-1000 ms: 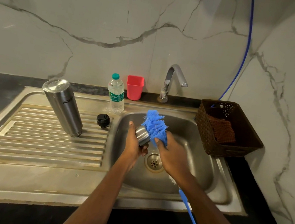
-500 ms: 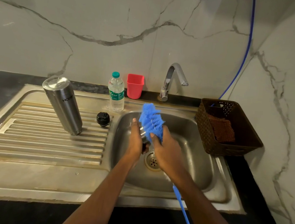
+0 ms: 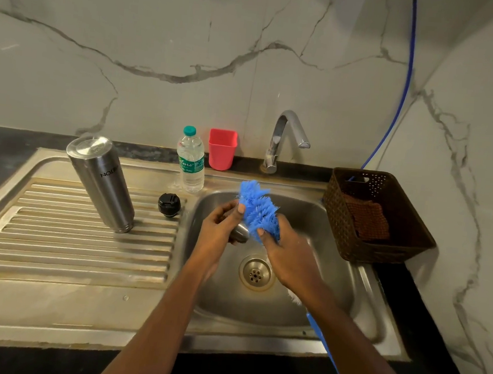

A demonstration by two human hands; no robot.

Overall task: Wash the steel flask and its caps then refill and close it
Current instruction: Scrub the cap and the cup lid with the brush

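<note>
Nearest to the camera, the long handle of the blue bottle brush [image 3: 256, 211] passes under the right forearm. Over the sink basin [image 3: 335, 284] the right hand [image 3: 287, 253] has its fingers closed around the bristle head. The left hand [image 3: 221, 226] is wrapped around the steel cap [image 3: 240, 234], and the bristles press against it. I judge that the step in hand is scrubbing this cap above the drain [image 3: 255, 272].

Further left, on the ribbed drainboard [image 3: 70, 249], stands the steel flask [image 3: 100, 180]. Its lettering reads upside down, so it seems to rest on its mouth. The black inner cap [image 3: 169, 205] lies just beside it, near the basin edge.

At the back are a water bottle [image 3: 190, 164], a red cup [image 3: 222, 149] and the tap [image 3: 285, 136], which shows no running water. A brown basket [image 3: 383, 249] sits to the right.

The next move probably calls for turning the cap so the bristles reach all of it, then rinsing it under the tap.
</note>
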